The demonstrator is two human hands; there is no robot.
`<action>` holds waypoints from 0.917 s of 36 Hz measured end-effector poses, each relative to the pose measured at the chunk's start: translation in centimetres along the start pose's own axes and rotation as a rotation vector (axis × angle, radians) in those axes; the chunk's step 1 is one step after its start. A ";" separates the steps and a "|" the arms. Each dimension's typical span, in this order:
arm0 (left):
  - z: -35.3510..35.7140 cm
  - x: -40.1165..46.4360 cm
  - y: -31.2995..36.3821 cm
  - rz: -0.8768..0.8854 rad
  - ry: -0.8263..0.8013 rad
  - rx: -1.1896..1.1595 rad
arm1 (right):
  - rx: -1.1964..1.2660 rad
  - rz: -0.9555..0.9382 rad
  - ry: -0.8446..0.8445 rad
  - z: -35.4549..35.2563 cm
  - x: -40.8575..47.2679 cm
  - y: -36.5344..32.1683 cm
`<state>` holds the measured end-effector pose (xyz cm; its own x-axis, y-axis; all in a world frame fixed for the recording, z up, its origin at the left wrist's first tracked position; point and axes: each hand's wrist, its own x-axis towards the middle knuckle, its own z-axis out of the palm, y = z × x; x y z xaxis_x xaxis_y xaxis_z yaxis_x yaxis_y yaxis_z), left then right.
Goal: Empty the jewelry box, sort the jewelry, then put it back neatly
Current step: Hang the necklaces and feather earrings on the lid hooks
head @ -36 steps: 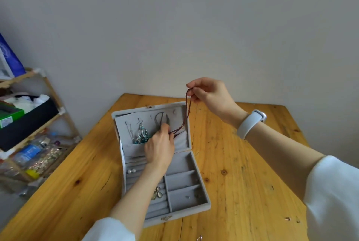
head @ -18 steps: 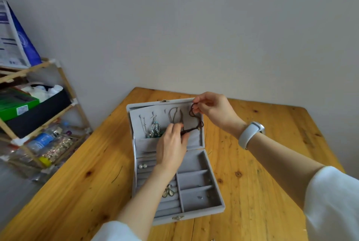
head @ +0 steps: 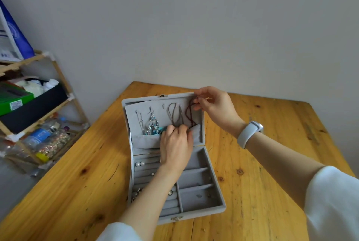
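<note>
- Wooden table (head: 272, 163) against a plain grey wall carries the open grey jewelry box (head: 217, 204), the landmark for all positions below.
- Right hand (head: 215, 104), at the lid's upper right corner: thumb and fingertips pinch the top of a dark brown cord necklace (head: 188, 113), apparently at a hook.
- Left hand (head: 175, 143), over the lid pocket (head: 144, 140): fingers curled into the pocket mouth, seemingly tucking the cord's lower end; the exact grip is hidden.
- Judged step: hanging the necklace. Seat the loop on its hook first, keep the cord taut, then feed the slack into the pocket, clear of the grey cord (head: 173, 113) beside it.
- Lid, left of the cords: dangling silver-and-turquoise earrings (head: 153, 126).
- Base, left side: ring-roll slots hold pearl studs (head: 139, 163); right-side compartments hold only a few small pieces.
</note>
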<state>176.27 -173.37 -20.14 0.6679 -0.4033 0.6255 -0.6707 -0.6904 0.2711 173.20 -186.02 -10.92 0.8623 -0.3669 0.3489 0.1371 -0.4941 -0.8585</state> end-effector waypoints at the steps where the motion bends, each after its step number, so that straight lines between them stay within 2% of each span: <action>1: -0.2 0.0 0.1 -0.019 -0.012 0.018 | -0.041 -0.013 0.016 0.0 -0.2 0.3; 7: 0.3 -0.4 -0.8 0.060 -0.024 0.166 | -0.333 -0.206 0.110 0.8 -0.3 1.3; 14: 0.6 -1.2 -2.3 0.192 0.109 0.164 | -0.620 -0.384 0.306 2.9 -0.1 2.5; 18: 0.8 -1.8 -2.6 0.215 0.104 0.149 | -0.739 -0.440 0.428 3.4 0.4 2.7; 27: 0.7 -1.9 -2.7 0.223 0.073 0.110 | -0.864 -0.429 0.462 4.0 0.8 3.1; 33: 0.4 -2.0 -2.6 0.209 0.048 0.089 | -0.841 -0.359 0.457 4.5 -0.1 3.6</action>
<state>176.76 -171.02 -22.42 0.4998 -0.5156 0.6960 -0.7604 -0.6459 0.0676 175.78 -184.14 -15.73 0.5452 -0.2664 0.7948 -0.1872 -0.9629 -0.1943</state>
